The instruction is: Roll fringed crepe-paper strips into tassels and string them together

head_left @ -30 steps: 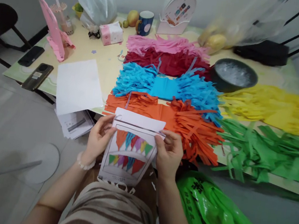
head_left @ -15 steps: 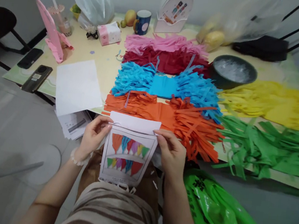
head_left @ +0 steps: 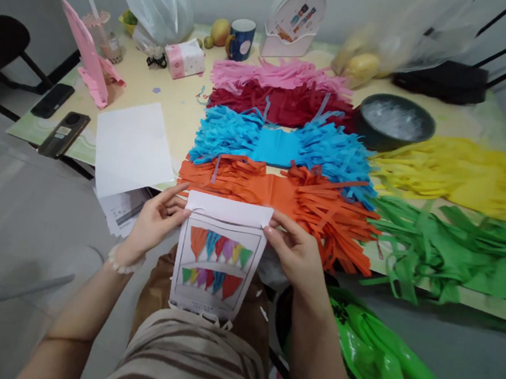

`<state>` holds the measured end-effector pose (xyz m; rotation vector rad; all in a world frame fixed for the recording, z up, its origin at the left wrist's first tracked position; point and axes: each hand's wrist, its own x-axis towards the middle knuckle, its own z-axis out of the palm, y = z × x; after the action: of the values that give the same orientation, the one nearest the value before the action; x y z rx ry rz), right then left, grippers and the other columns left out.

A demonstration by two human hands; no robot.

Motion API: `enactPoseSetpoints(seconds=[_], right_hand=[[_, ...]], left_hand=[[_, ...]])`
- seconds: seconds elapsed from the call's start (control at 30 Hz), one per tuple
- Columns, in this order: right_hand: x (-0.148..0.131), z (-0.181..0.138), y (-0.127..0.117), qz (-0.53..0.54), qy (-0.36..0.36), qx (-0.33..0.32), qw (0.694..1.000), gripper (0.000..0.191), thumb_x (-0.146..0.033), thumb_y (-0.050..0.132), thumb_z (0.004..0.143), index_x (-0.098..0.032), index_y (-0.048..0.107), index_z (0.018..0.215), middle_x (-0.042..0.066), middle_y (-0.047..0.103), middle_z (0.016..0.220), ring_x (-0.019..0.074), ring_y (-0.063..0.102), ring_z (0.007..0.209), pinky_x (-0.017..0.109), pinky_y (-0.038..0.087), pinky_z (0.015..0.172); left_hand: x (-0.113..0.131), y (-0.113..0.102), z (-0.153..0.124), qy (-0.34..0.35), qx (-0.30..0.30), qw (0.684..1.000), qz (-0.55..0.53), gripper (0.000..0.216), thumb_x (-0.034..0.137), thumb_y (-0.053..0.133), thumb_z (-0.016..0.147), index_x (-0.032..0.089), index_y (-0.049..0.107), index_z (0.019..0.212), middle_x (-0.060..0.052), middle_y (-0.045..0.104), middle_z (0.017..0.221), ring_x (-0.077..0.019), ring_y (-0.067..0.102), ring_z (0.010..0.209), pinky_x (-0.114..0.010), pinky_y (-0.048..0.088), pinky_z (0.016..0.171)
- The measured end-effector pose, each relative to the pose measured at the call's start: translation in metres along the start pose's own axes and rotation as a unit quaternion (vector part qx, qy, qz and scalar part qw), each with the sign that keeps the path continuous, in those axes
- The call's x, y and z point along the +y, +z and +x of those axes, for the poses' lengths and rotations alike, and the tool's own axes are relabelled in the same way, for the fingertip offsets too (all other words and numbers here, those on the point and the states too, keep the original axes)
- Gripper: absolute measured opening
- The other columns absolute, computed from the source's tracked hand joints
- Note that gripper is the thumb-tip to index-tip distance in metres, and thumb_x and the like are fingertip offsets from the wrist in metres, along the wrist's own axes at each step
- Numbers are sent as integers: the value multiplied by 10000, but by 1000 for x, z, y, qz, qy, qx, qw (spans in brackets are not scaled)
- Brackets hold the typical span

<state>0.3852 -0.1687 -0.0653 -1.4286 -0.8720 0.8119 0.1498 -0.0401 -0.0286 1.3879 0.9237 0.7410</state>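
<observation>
A printed paper sheet (head_left: 216, 259) with pictures of coloured tassels rests over my lap, its plain white top strip folded or set off by a dark line. My left hand (head_left: 158, 220) pinches its upper left edge between thumb and fingers. At the upper right edge my right hand (head_left: 294, 248) grips it the same way. Just beyond the sheet lies an orange fringed tissue-paper strip (head_left: 276, 189). Behind that come a blue fringed strip (head_left: 278, 146), a dark red one (head_left: 287, 104) and a pink one (head_left: 286, 76).
Yellow fringe (head_left: 473, 175) and green fringe (head_left: 464, 248) spread at the right, beside a dark bowl (head_left: 394, 140). White paper (head_left: 132, 146) and phones (head_left: 64, 135) lie left. A mug (head_left: 241, 39) stands at the back. A green plastic bag (head_left: 384, 356) hangs or lies below the table's right front.
Both hands have shifted slightly on the top edge of the sheet, the left index finger now lifted away from it. My forearms have spread a little outward.
</observation>
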Motion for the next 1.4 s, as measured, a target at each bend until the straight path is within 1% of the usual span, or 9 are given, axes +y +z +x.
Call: enactPoseSetpoints(seconds=[0.17,0.37,0.53,0.7,0.83,0.97,1.1,1.23,1.4], right_hand=[[-1,6,-8,-1,0,-52,999,258,-430,746,779,-218,697,918,8,672,787,134,591,604,246,519,549],[-5,9,-11,-41,-8,-92,995,266,-443,717,805,-210,692,931,11,642,780,140,584,607,246,502,550],[-8,17,-14,-102,-25,-123,987,255,-455,703,812,-201,698,809,19,612,740,139,533,576,245,445,503],[-8,15,-13,-129,-61,-105,984,209,-380,664,854,-216,759,941,26,615,789,152,582,643,249,469,538],[-9,14,-16,-153,-108,-135,973,220,-292,631,897,-247,777,1055,28,632,802,146,598,674,246,475,564],[-6,18,-23,-131,-174,-188,958,238,-240,593,933,-274,777,1080,65,711,1008,183,684,912,298,545,751],[-8,20,-25,-117,-168,-238,949,216,-298,602,944,-254,775,1066,78,741,1131,222,692,1072,348,546,903],[-22,20,-20,-153,-120,-221,956,192,-345,639,927,-217,775,973,66,776,977,210,727,920,298,559,805],[-37,23,-17,-222,-123,-240,937,219,-290,636,924,-207,766,1079,64,768,1004,192,714,868,263,534,731]], left_hand=[[10,-12,5,-46,-73,996,18,331,339,798,746,158,760,1020,-74,740,851,-160,663,717,-237,540,623],[18,-15,12,-40,-96,993,49,401,292,823,693,141,742,1056,-48,709,796,-135,630,672,-223,524,614],[20,-14,18,-35,-108,990,79,279,266,815,682,143,719,914,-24,681,761,-100,577,606,-186,477,554],[16,-15,17,-4,-89,990,108,318,255,796,690,150,754,987,-23,688,778,-106,568,615,-199,480,583],[15,-18,17,12,-132,979,153,255,289,741,780,170,797,999,-67,737,874,-158,612,709,-241,485,635],[13,-22,20,56,-188,969,149,204,295,707,831,231,814,992,-88,737,907,-208,648,837,-299,514,747],[13,-21,21,65,-228,962,136,171,311,702,845,233,814,948,-111,747,1059,-247,679,1017,-332,523,865],[18,-15,20,38,-210,960,183,240,381,726,831,167,783,923,-99,764,996,-219,694,916,-275,522,761],[27,-8,23,53,-222,945,234,300,382,698,864,167,762,1063,-86,764,1056,-175,686,864,-245,517,727]])
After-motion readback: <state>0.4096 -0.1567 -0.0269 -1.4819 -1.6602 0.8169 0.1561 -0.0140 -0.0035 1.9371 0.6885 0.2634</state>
